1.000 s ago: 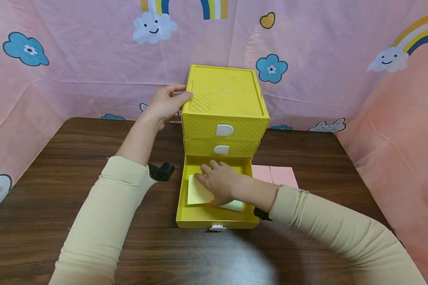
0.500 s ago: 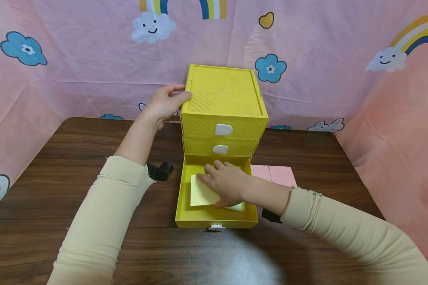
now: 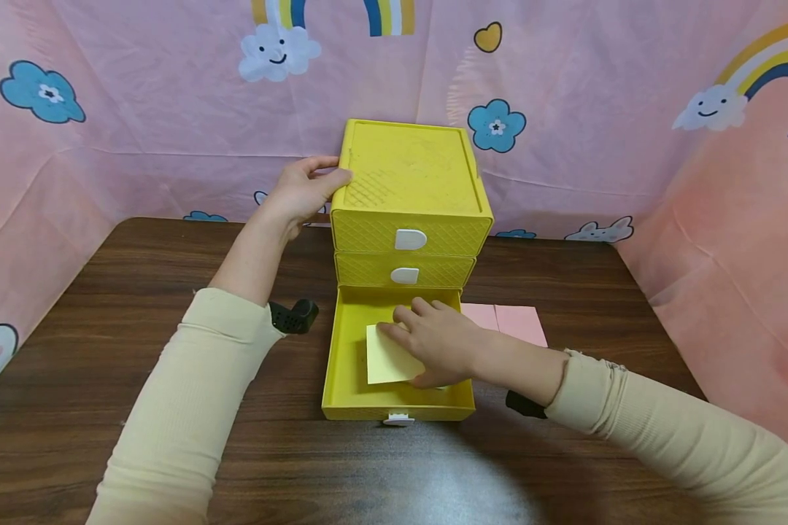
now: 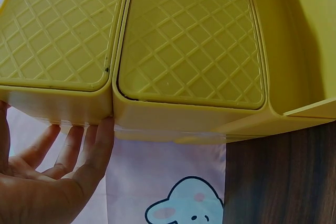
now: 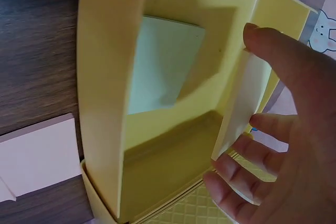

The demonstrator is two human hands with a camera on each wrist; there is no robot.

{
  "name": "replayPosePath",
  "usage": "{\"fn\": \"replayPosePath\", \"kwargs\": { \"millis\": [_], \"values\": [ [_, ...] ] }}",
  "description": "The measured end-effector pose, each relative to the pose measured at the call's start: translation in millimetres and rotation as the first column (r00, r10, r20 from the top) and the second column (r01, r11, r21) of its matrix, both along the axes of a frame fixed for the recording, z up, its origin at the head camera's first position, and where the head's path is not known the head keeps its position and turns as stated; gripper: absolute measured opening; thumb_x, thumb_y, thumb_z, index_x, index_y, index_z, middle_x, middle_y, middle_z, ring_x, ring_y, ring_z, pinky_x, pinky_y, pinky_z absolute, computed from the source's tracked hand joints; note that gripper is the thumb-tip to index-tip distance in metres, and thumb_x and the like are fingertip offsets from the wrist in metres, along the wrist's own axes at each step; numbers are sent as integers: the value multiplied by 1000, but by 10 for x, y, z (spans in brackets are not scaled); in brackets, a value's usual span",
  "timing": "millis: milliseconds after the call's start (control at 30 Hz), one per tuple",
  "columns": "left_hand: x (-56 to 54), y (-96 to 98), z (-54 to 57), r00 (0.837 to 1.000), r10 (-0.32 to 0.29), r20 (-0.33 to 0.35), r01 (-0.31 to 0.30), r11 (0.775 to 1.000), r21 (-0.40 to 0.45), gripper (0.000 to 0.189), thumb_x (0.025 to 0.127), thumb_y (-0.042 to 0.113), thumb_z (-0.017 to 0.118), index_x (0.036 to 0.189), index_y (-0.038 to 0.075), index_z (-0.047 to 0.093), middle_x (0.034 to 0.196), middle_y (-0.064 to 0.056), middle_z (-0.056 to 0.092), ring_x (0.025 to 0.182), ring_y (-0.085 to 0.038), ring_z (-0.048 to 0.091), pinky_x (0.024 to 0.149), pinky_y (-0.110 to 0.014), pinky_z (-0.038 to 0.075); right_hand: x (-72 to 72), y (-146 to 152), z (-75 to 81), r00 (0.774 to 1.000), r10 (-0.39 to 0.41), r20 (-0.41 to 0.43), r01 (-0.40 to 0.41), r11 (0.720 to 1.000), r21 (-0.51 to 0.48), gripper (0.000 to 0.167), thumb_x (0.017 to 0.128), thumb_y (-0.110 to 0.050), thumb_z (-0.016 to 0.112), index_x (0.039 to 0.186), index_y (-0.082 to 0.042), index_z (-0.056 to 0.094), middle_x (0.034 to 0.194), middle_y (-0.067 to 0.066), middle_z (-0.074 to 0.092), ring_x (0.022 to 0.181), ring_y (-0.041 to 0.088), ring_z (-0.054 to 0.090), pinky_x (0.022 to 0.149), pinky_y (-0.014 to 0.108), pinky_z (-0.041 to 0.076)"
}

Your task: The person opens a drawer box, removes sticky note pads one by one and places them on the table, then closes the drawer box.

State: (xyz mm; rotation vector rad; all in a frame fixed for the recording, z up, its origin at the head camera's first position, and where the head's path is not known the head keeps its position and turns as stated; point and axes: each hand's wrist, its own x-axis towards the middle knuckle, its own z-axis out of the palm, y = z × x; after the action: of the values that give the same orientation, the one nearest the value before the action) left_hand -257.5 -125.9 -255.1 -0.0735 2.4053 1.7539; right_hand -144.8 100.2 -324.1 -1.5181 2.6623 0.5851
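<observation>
Sq. pale-yellow paper pad (image 3: 387, 361) was in pulled-out smooth plastic btm drawer (image 3: 354, 394) — R hand (image 3: 446, 344) pinching it, thumb vs. fingers. Pale-green pad (image 5: 165, 69) lay inside. Diamond-embossed yellow drawer unit (image 3: 410, 233) stood at drawer's 12 o'clock; L hand (image 3: 304, 189), fingers spread, touched its 9 o'clock side. Pink pads (image 3: 520, 324) lay approx. 2 o'clock — on wood-grain table (image 3: 269, 452).

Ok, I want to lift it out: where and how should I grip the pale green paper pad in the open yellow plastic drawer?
Probably pinch the green pad from above by its front and back edges: both show free in the right wrist view, and the walls of the drawer would hinder a side approach.
</observation>
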Motion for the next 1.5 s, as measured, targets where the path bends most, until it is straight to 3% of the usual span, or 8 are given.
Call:
{"fn": "replayPosePath", "kwargs": {
  "millis": [300,600,867,1200,1500],
  "values": [
    [-2,-2,-1,1000,2,2,-2,1000,-12,58,90,42,54,143,28,34,134,-5,44,112,-20,48,97,-39,36,12,168,-17,1000,-4,-7,4,998,-70,82,72,-59,66,134,-10,45,112,7,51,91,25,48,77,36,46],
    [-6,2,-1,1000,3,7,-3,1000,-6,58,90,41,54,143,28,34,133,-5,45,111,-21,48,97,-39,36,-6,333,62,997,-68,33,72,989,-129,84,70,-55,70,135,-8,44,112,9,50,95,28,48,83,38,45],
    [-3,2,2,1000,2,-1,-2,1000,3,58,90,40,54,143,26,34,133,-6,45,110,-21,49,98,-39,36,-40,495,95,992,-122,23,124,964,-234,82,67,-51,73,133,-7,48,111,10,51,94,28,49,80,39,46],
    [-5,6,-5,1000,7,-11,-7,1000,9,58,90,40,54,143,25,35,131,-7,46,109,-21,50,99,-39,35,-36,679,60,979,-197,41,201,934,-297,84,66,-52,75,133,-8,48,110,9,51,89,26,47,69,35,48],
    [-13,6,-7,1000,5,-6,-5,1000,8,58,90,40,54,143,25,34,133,-7,46,112,-21,50,99,-39,35,-59,863,-2,974,-214,73,226,899,-376,83,65,-45,78,131,-5,49,109,9,53,87,25,47,72,33,45]
  ]
}}
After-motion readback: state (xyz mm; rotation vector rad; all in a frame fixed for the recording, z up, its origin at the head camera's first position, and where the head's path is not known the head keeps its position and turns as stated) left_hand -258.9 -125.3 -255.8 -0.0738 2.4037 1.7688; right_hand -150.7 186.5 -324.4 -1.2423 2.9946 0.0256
